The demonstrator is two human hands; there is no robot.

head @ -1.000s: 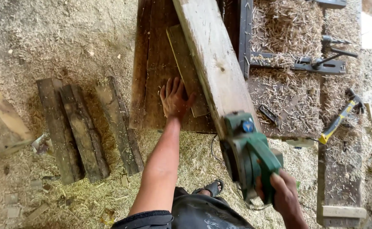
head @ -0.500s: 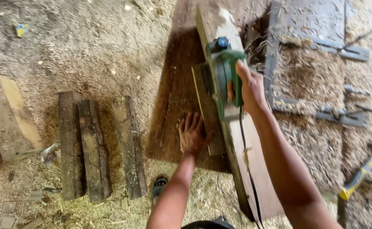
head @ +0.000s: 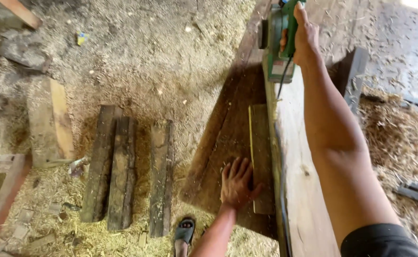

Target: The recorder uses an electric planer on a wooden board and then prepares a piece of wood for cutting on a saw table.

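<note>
Right hand (head: 306, 40) at far end of long pale plank (head: 304, 190), grip closed round handle of green electric planer (head: 280, 43); planer sat flat on plank top. Left hand (head: 237, 183) near, fingers spread, palm pressed on dark board (head: 228, 143) just left of plank, holding nothing. Three dark timber offcuts (head: 123, 171) lay on sawdust-covered floor (head: 137, 62), further left.

i am seeing my right hand (head: 305, 40) pushing the green electric planer (head: 280, 43) farther up the long plank (head: 304, 190), arm now fully extending toward the far end.
</note>
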